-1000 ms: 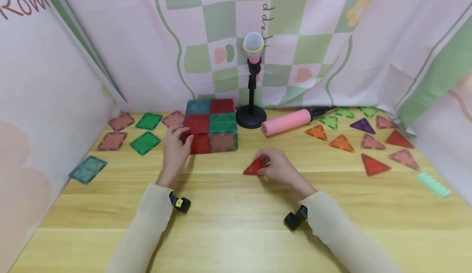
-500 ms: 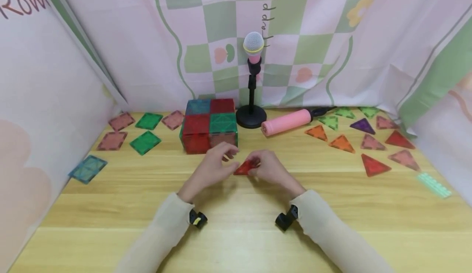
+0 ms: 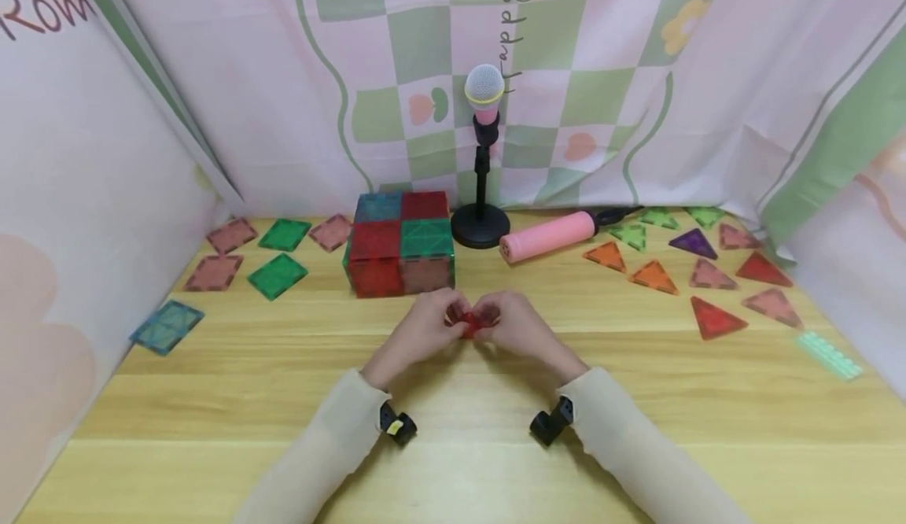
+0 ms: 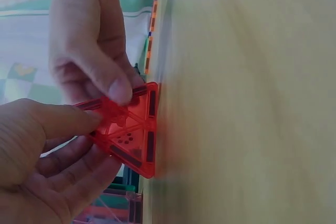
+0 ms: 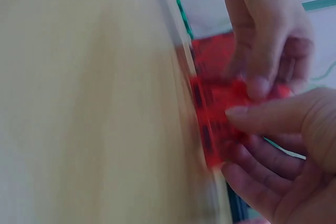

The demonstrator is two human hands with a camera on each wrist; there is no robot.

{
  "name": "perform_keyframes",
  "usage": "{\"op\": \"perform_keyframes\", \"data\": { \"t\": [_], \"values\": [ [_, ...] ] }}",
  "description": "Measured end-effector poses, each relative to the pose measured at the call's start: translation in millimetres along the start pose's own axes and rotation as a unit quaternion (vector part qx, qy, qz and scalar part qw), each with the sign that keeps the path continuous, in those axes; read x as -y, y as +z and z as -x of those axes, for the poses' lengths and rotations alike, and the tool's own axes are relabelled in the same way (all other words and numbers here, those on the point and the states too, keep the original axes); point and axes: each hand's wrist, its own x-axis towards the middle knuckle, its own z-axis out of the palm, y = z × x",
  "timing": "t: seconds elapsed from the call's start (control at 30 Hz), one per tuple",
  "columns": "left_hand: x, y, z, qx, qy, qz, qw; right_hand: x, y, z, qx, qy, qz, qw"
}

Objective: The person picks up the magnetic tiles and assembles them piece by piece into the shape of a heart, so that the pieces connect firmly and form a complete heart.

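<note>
Both hands meet at a translucent red triangular magnetic tile (image 4: 134,135), standing on edge on the table in front of a block built of square tiles (image 3: 400,245). My left hand (image 3: 425,327) pinches it from the left between thumb and fingers. From the other side my right hand (image 3: 520,327) pinches it too, its thumb on the tile's face. In the head view the fingers cover most of the triangle. The right wrist view shows the red tile (image 5: 218,124) blurred, with both thumbs against it. The block has red, green, blue and pink faces.
Loose square tiles, including a blue one (image 3: 167,326), lie at the left. Several triangles, such as an orange one (image 3: 655,275), lie at the right beside a pale green strip (image 3: 828,355). A microphone stand (image 3: 480,225) and a pink cylinder (image 3: 548,238) stand and lie behind.
My left hand has left the block's front and come right to grip the red triangle. My right hand has moved slightly left with that tile.
</note>
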Motion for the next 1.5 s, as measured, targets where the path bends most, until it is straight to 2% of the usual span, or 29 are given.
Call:
{"op": "perform_keyframes", "data": {
  "t": [0.2, 0.37, 0.47, 0.6, 0.67, 0.8, 0.9, 1.0, 1.1, 1.2, 1.33, 1.5],
  "values": [
    [2.4, 1.6, -0.1, 0.013, -0.018, -0.006, 0.9997, -17, -33, 21.4, -0.018, 0.051, 0.024, 0.9983],
    [3.2, 1.5, 0.0, 0.014, -0.026, -0.009, 0.9995, -44, -80, 50.6, -0.062, 0.101, 0.059, 0.9912],
    [3.3, 1.8, 0.2, 0.014, -0.028, -0.003, 0.9995, -64, -112, 71.2, -0.076, 0.135, 0.095, 0.9834],
    [3.8, 2.2, -0.1, 0.013, -0.031, -0.003, 0.9994, -96, -153, 96.9, -0.063, 0.163, 0.160, 0.9715],
    [3.9, 2.1, -0.2, 0.013, -0.031, -0.004, 0.9994, -111, -171, 109.9, -0.043, 0.180, 0.182, 0.9658],
    [3.2, 1.5, -0.1, 0.015, -0.035, -0.006, 0.9992, -133, -195, 132.1, 0.000, 0.209, 0.228, 0.9511],
    [2.9, 1.3, -0.4, 0.018, -0.038, -0.007, 0.9991, -141, -201, 141.5, 0.006, 0.204, 0.263, 0.9430],
    [2.5, 1.3, -0.7, 0.019, -0.038, -0.007, 0.9991, -144, -200, 144.4, -0.015, 0.188, 0.276, 0.9424],
    [2.2, 1.1, -0.5, 0.020, -0.035, -0.008, 0.9991, -141, -198, 144.0, -0.022, 0.191, 0.280, 0.9404],
    [2.8, 1.4, -0.4, 0.021, -0.032, -0.006, 0.9992, -136, -195, 142.2, -0.021, 0.202, 0.263, 0.9432],
    [3.9, 2.0, -0.3, 0.022, -0.030, -0.003, 0.9993, -127, -186, 138.2, -0.035, 0.205, 0.226, 0.9517],
    [4.7, 2.2, 0.1, 0.020, -0.032, 0.006, 0.9993, -110, -168, 126.6, -0.075, 0.175, 0.200, 0.9611]
  ]
}}
